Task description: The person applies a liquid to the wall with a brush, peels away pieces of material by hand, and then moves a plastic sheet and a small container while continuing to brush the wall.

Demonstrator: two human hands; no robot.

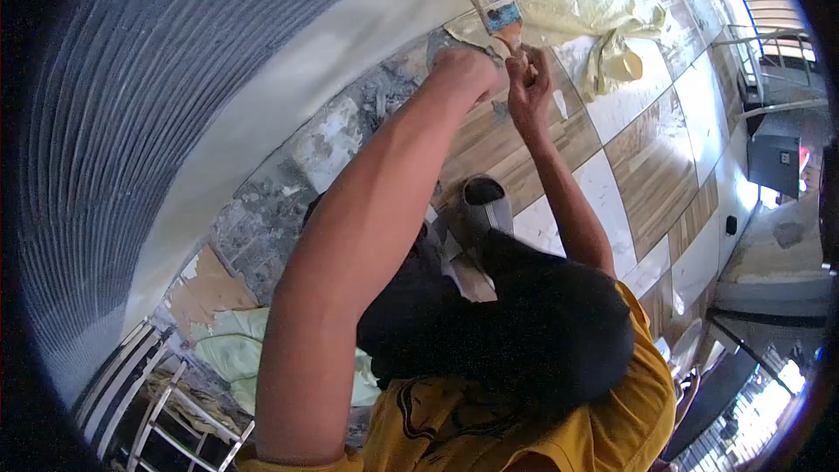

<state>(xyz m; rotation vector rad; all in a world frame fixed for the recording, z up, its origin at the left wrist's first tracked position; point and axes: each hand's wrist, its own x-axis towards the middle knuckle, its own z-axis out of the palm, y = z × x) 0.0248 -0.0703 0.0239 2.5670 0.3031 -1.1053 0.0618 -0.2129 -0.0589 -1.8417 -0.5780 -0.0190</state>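
Note:
A paintbrush point(505, 16) with pale bristles, a blue-marked ferrule and an orange-brown handle points toward the cream lower wall point(376, 26). My right hand point(530, 92) is closed around the handle's lower end, fingers pinched together. Just left of it, my left hand point(468, 72) is curled into a fist, its back to me. Whatever the left fingers hold is hidden; a small beige edge shows between the two hands. Beyond the hands, crumpled yellowish plastic sheeting point(572, 13) lies on the floor along the wall.
Ribbed grey panelling point(166, 79) covers the upper wall. Broken grey rubble point(262, 236) lines the wall's foot beside wood-and-white tiles point(647, 166). Metal racks point(188, 415) stand lower left, a pale green cloth point(232, 345) near them. A grey box point(776, 150) is at right.

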